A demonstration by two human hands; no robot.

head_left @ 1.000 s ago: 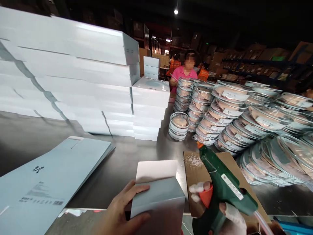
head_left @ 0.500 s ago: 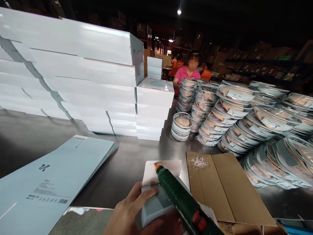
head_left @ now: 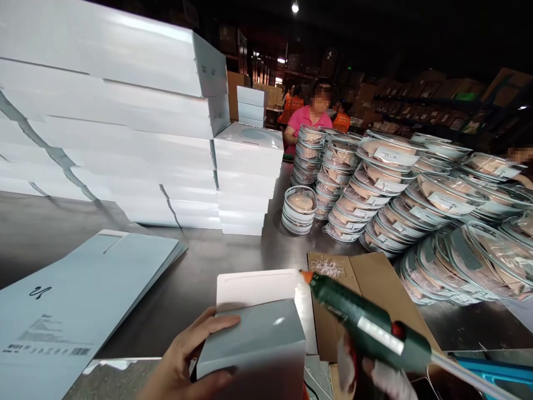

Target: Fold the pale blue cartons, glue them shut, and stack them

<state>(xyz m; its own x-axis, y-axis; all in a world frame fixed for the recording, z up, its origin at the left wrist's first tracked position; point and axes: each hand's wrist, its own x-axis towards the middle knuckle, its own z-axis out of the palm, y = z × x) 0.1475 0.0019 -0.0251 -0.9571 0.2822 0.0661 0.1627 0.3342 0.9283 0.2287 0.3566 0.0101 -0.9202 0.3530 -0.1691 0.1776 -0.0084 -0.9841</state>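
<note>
Carton (head_left: 254,344) on steel table (head_left: 200,278)

- A bare strip of the steel tabletop (head_left: 200,261) runs from the near edge toward the far side, between the flat blue sheets (head_left: 83,294) and the cardboard (head_left: 375,289).
- White box stacks (head_left: 125,139) wall off the far left.
- Leaning rows of round packs (head_left: 395,194) crowd the right side.
- A short pack stack (head_left: 298,209) stands in the gap between them.
</note>
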